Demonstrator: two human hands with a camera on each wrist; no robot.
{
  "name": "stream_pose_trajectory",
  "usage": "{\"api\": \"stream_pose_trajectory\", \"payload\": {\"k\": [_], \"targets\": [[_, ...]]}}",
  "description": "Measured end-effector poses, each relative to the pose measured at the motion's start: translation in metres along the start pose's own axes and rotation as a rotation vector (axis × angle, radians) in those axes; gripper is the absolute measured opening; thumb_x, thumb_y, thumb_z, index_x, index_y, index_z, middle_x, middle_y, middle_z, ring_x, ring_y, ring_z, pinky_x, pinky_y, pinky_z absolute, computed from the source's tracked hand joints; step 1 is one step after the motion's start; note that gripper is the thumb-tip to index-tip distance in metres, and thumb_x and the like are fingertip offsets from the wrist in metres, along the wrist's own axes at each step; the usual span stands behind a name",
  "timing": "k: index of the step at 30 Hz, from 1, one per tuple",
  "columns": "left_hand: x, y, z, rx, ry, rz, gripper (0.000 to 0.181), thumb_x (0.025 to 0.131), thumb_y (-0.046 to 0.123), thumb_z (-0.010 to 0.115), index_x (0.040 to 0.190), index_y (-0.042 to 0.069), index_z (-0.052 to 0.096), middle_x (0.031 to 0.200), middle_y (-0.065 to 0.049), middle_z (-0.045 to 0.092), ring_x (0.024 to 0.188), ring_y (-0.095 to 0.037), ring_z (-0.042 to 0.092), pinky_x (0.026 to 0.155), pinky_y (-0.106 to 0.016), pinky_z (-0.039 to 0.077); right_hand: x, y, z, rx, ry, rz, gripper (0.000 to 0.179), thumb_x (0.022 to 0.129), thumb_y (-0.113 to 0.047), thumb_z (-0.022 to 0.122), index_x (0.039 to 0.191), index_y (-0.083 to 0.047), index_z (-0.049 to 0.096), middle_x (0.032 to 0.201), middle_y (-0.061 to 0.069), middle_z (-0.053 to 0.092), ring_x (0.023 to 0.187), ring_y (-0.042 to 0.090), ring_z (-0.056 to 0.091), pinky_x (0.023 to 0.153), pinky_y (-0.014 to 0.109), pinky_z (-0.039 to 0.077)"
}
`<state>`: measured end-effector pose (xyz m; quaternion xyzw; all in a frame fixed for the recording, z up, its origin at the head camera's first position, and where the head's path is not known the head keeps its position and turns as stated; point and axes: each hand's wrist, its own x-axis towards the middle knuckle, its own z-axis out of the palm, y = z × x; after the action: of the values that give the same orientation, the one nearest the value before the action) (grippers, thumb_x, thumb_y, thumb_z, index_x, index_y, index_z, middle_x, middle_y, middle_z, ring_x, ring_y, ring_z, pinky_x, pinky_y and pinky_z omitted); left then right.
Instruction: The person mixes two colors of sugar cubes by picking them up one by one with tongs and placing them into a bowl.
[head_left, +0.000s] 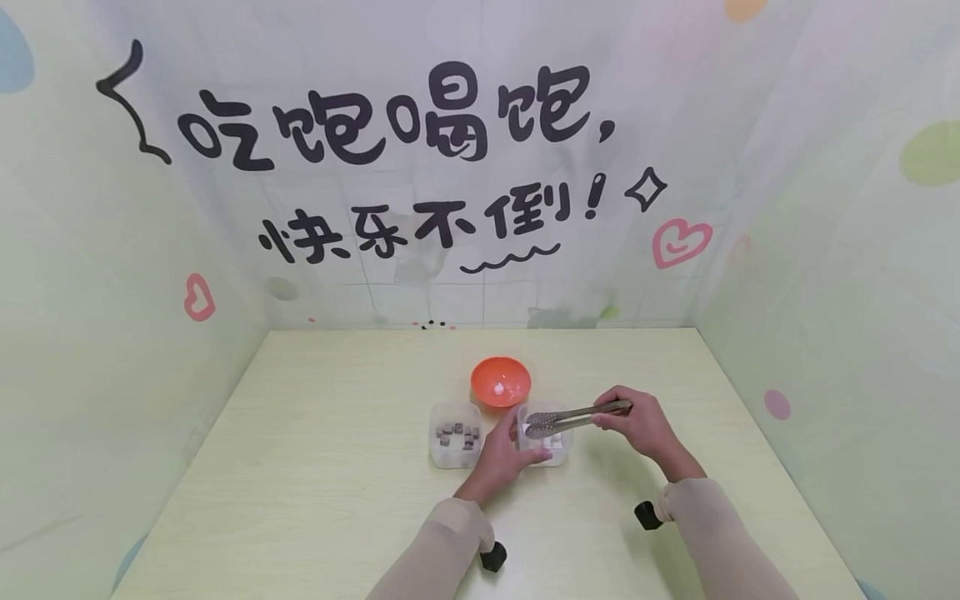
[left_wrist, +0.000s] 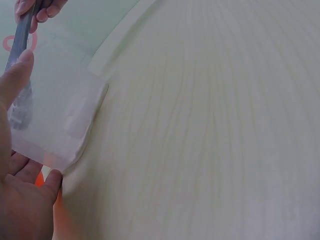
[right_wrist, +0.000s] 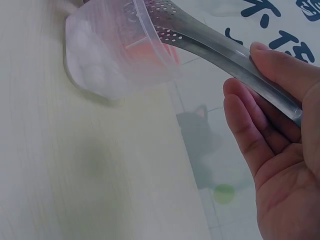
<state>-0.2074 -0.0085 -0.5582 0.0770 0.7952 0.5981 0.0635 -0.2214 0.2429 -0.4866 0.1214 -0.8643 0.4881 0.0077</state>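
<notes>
On the pale tabletop (head_left: 337, 467), near the midpoint between its left and right edges, the left hand (head_left: 504, 454) grips a clear container (head_left: 566, 448) from its left side, thumb toward the near edge and fingers toward the far one. The right hand (head_left: 637, 421), closer to the right edge, pinches metal tongs (head_left: 573, 412) between thumb and fingers; their perforated ends reach into that container, slightly apart, among white pieces (right_wrist: 95, 65) (whether they hold any, I cannot tell). Just left stands a second clear tub (head_left: 438, 454) with small dark cubes (head_left: 468, 432) inside. An orange bowl (head_left: 487, 375) sits behind the two, nearer the tabletop's far edge, with a small white spot in it.
</notes>
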Motion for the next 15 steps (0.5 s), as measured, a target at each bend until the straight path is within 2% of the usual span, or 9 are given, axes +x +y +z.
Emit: {"api": "stream_pose_trajectory", "payload": {"k": [9, 15], "targets": [[-0.0004, 0.0013, 0.0001, -0.016, 0.006, -0.001, 0.094, 0.072, 0.028, 0.087, 0.15, 0.017, 0.036, 0.149, -0.003, 0.044, 0.134, -0.033, 0.041, 0.108, -0.044, 0.038, 0.0021, -0.0021, -0.0041, 0.112, 0.049, -0.014, 0.025, 0.083, -0.013, 0.078, 0.099, 0.002, 0.066, 0.079, 0.01, 0.07, 0.071, 0.02, 0.068, 0.066, 0.026, 0.055], [-0.0022, 0.0011, 0.0002, -0.008, 0.001, -0.009, 0.098, 0.071, 0.032, 0.087, 0.152, 0.017, 0.033, 0.152, -0.005, 0.038, 0.135, -0.033, 0.04, 0.108, -0.043, 0.038, 0.0062, -0.0035, -0.0037, 0.153, 0.093, -0.024, 0.026, 0.085, -0.013, 0.076, 0.101, 0.004, 0.065, 0.081, 0.013, 0.07, 0.072, 0.021, 0.068, 0.068, 0.024, 0.055]]}}
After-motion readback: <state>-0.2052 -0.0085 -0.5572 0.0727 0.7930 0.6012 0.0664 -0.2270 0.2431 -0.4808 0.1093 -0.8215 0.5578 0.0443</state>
